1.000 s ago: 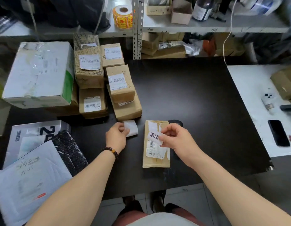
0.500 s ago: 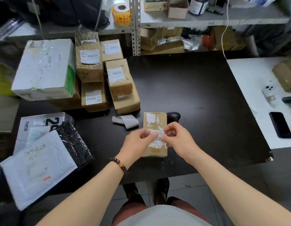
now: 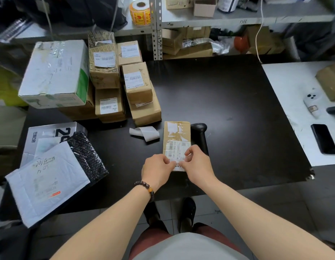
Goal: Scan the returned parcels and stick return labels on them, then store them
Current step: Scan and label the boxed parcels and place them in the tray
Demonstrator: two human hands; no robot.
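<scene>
black table (image 3: pixel 219 102) centre | white table (image 3: pixel 286 87) touching its right edge | grey metal shelf (image 3: pixel 238 18) behind | grey tiled floor (image 3: pixel 275 207)

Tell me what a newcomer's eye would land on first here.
At the near edge of the black table, the left hand and right hand pinch a white return label over the near end of a brown parcel. A black scanner lies beside it on the right. Labelled boxes are stacked at the table's far left.
</scene>
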